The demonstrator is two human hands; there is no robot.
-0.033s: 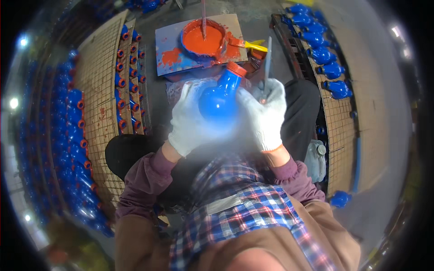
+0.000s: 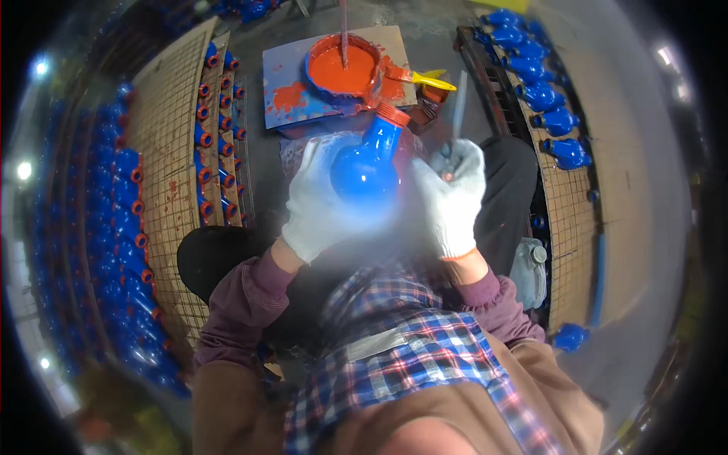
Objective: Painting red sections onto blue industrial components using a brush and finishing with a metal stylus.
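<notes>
A glossy blue round-bodied bottle (image 2: 365, 171) with a red threaded neck tilts slightly right in front of me. My left hand (image 2: 311, 201), in a white knitted glove, is closed around its left side and underside. My right hand (image 2: 455, 205), gloved too, is to the right of the bottle and apart from it. Its fingers are curled around a thin grey stick-like tool (image 2: 459, 106) that points up and away. The tool's lower end is hidden in the fingers. Haze blurs the bottle's lower part.
Beyond the bottle, a bowl (image 2: 334, 95) of orange-red paint with a stick in it stands on a paint-spattered board (image 2: 284, 61). A yellow-handled brush (image 2: 434, 81) lies beside it. Blue bottles line racks (image 2: 163, 144) left and right. A translucent jug (image 2: 528, 273) stands by my right knee.
My right hand has shifted a little to the right with the grey tool, away from the bottle. The bottle's neck has moved very slightly left and is still held by my left hand.
</notes>
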